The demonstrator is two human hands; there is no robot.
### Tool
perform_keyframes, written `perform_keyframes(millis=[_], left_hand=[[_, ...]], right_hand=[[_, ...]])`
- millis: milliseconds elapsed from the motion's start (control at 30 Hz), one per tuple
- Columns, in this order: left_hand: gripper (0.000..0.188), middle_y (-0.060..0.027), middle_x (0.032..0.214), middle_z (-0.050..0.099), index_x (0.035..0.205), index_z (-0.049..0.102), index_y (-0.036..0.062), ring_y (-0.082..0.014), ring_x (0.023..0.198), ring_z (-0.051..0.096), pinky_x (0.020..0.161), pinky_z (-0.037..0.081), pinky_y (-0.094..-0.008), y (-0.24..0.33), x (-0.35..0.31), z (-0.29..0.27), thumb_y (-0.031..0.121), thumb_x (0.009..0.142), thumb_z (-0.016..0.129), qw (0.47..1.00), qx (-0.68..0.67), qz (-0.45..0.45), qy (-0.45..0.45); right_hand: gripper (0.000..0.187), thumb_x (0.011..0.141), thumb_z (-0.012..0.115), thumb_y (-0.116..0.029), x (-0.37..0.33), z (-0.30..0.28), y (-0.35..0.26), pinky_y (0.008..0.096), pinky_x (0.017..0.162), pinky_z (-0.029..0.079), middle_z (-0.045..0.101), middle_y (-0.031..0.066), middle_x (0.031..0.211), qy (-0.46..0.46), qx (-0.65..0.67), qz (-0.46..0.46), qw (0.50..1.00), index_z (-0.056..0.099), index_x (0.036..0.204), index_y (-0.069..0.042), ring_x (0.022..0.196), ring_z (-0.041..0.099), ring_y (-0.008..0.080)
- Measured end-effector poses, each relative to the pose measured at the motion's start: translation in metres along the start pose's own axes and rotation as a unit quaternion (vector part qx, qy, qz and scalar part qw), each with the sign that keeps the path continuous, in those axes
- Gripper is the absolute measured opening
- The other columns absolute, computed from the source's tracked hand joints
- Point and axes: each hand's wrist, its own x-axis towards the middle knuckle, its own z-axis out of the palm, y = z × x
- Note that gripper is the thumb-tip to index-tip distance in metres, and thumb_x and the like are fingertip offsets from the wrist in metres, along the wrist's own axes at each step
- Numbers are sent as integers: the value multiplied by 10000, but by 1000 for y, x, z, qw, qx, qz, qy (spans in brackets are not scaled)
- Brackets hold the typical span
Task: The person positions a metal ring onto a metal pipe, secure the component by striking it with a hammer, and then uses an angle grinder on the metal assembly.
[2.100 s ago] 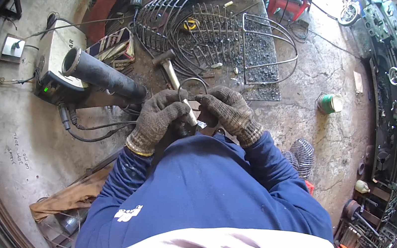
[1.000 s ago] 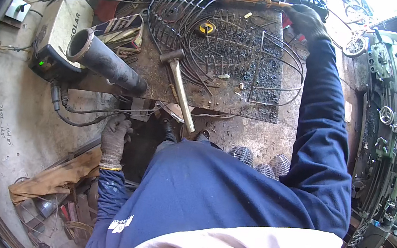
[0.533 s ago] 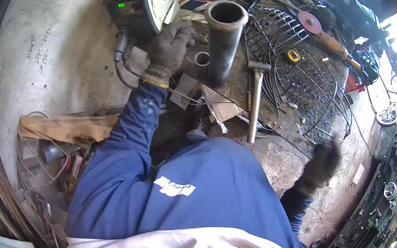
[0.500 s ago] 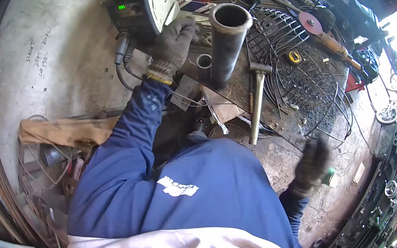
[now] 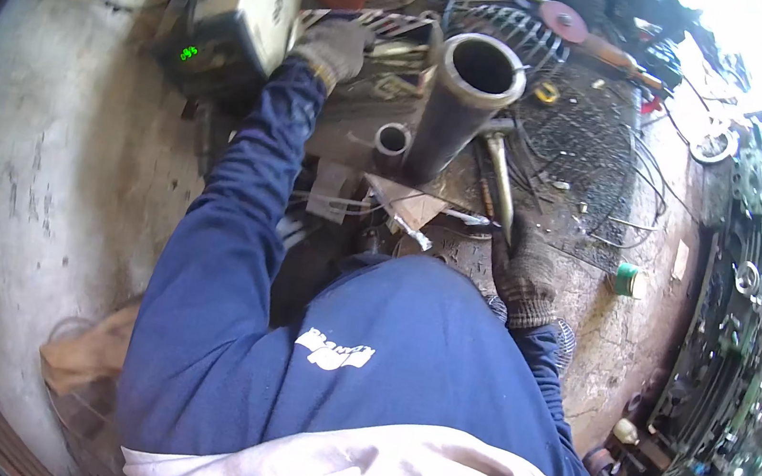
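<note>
At 11 o'clock, the left glove (image 5: 332,47) is showing rough, matt knitted fabric, and the right glove (image 5: 530,272), at 3, is looking equally coarse. Toward 2, the hammer handle (image 5: 501,182) is shining smooth and metallic. Near 1, the large pipe (image 5: 453,127) is presenting dark, dull metal, its rim looking rough. The blue shirt (image 5: 389,326), around 6, is appearing as soft, matt cloth, with the pale fabric (image 5: 351,465) below creasing softly. At 9, the wall (image 5: 12,189) is looking matt and stained.
</note>
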Motion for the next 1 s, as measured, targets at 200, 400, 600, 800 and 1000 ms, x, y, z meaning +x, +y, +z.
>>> perform_keyframes(millis=[200,400,600,800,1000], left_hand=[[371,-176,1205,716,1197,716,114,-373,1125,690,915,559,-506,-17,2,13,337,904,669,997,50,49,-36],[306,-187,1143,734,1173,734,122,-367,1100,701,905,572,-488,22,-10,-18,254,903,674,998,30,-24,-58],[272,-176,1130,739,1142,741,125,-375,1065,710,885,580,-483,30,-22,-20,225,898,673,998,52,21,-7],[256,-166,1150,733,1132,742,154,-393,1073,703,882,578,-495,9,-18,9,271,914,679,999,47,-25,-14],[352,-199,1198,704,1216,694,88,-400,1144,660,977,521,-491,-30,1,36,294,975,540,997,-35,44,52]], right_hand=[[466,935,650,-363,20,-29,-19,531,920,521,690,261,1141,-46,73,33,996,559,1331,-136,1071,672,444],[428,954,644,-387,18,-42,12,525,809,538,713,223,987,33,36,-4,999,622,1298,-132,939,697,419],[283,871,700,-311,18,-25,45,509,792,533,696,160,935,171,-59,-12,983,665,1076,-118,904,682,380],[431,859,738,-413,12,-28,48,505,789,525,690,161,955,218,-39,-14,975,671,1194,-150,910,665,384],[387,872,739,-426,24,-21,53,481,782,537,689,155,960,190,-15,-26,981,686,1151,-164,885,674,351]])
